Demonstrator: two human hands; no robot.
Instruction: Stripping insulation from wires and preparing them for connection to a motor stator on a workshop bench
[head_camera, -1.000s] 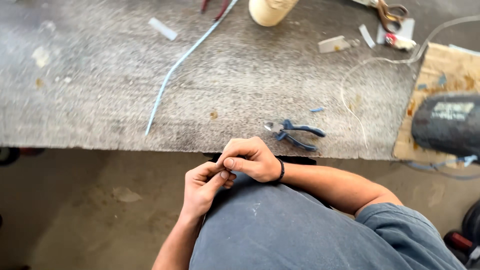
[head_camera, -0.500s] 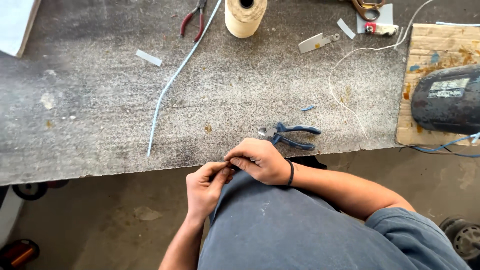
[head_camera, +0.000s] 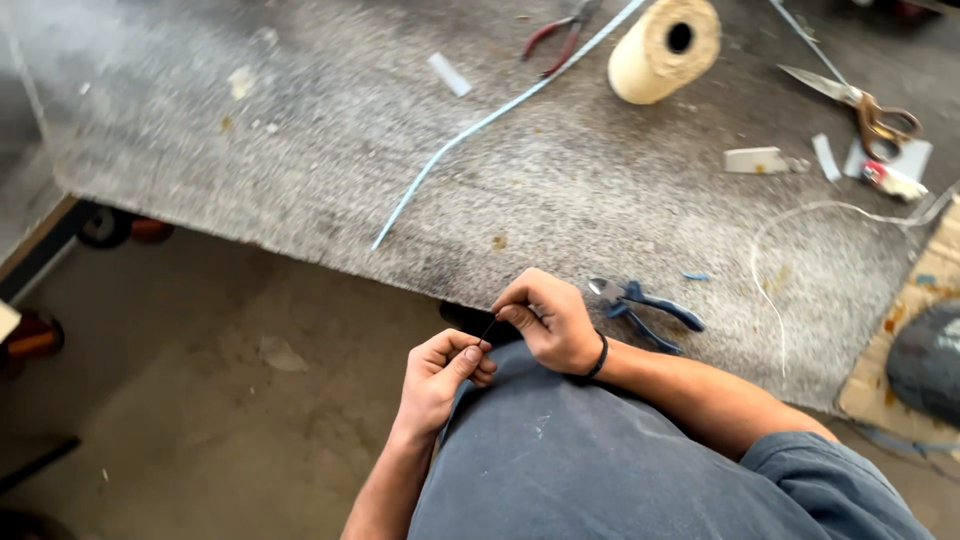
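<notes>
My left hand (head_camera: 440, 375) and my right hand (head_camera: 545, 320) meet just in front of my chest, below the near edge of the grey workbench (head_camera: 300, 160). Between their fingertips they pinch a short thin dark wire (head_camera: 487, 330). A dark band circles my right wrist. Blue-handled pliers (head_camera: 640, 305) lie on the bench just right of my right hand.
A spool of cream twine (head_camera: 665, 50) lies at the back, with a long light-blue strip (head_camera: 480, 125) running diagonally across the bench. Red-handled pliers (head_camera: 555, 35), scissors (head_camera: 850, 100), a white wire loop (head_camera: 790, 250) and small scraps lie around. The concrete floor (head_camera: 200, 400) shows at lower left.
The view has swung so the bench sits further up and right. My hands stay together on the thin wire, with only small finger movements.
</notes>
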